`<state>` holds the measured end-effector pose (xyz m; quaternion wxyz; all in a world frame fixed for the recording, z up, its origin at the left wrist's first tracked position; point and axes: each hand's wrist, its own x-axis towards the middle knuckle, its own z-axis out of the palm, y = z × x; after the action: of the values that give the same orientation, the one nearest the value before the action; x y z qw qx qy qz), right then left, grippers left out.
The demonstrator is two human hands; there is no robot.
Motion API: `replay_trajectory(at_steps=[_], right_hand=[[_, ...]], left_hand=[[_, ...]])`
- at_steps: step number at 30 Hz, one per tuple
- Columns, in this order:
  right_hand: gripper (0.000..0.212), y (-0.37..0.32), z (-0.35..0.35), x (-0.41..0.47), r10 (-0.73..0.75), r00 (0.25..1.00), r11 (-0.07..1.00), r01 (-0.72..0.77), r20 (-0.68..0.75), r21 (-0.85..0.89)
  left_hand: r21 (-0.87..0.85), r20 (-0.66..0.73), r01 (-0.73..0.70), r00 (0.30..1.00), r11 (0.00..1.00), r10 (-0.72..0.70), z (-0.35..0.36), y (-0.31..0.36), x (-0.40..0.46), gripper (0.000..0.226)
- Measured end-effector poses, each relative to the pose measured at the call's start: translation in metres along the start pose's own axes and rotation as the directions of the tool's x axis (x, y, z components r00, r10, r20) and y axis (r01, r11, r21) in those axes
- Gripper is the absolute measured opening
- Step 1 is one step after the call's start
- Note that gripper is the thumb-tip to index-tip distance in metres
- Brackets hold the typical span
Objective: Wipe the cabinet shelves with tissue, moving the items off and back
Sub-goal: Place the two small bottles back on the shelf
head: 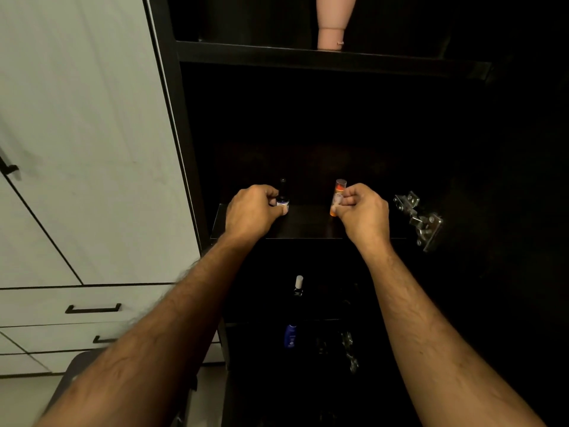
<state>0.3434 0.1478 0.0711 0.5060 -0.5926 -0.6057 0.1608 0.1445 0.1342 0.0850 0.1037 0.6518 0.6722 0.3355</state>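
hands: two, each gripping one bottle: left hand (251, 211) dark bottle (282, 201), right hand (363, 209) orange bottle (337, 197).

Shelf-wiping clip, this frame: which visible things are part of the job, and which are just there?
Part of the job:
left hand gripping the small dark bottle
right hand gripping the orange tube
middle shelf below both
white-capped bottle and blue bottle lower down
pink bottle on the top shelf

Just there:
metal hinge
white drawers
No tissue visible.

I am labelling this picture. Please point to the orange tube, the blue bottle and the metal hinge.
orange tube (339, 188): head view, upper part above the fingers.
blue bottle (290, 335): head view, middle of body.
hinge (419, 217): head view, centre of metal.
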Motion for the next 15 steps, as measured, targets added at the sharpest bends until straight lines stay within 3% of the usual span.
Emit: replay_trajectory(at_steps=[10,15], right_hand=[[0.032,0.013,0.009,0.007,-0.021,1.0,0.998,0.02,-0.004,-0.052],[0.023,0.01,0.008,0.006,-0.037,0.999,0.998,0.036,-0.015,-0.058]], left_hand=[[0.011,-0.005,-0.027,1.0,1.0,0.027,0.001,-0.002,0.0,0.051],[0.008,0.007,-0.026,1.0,1.0,0.026,0.001,-0.003,0.001,0.052]])
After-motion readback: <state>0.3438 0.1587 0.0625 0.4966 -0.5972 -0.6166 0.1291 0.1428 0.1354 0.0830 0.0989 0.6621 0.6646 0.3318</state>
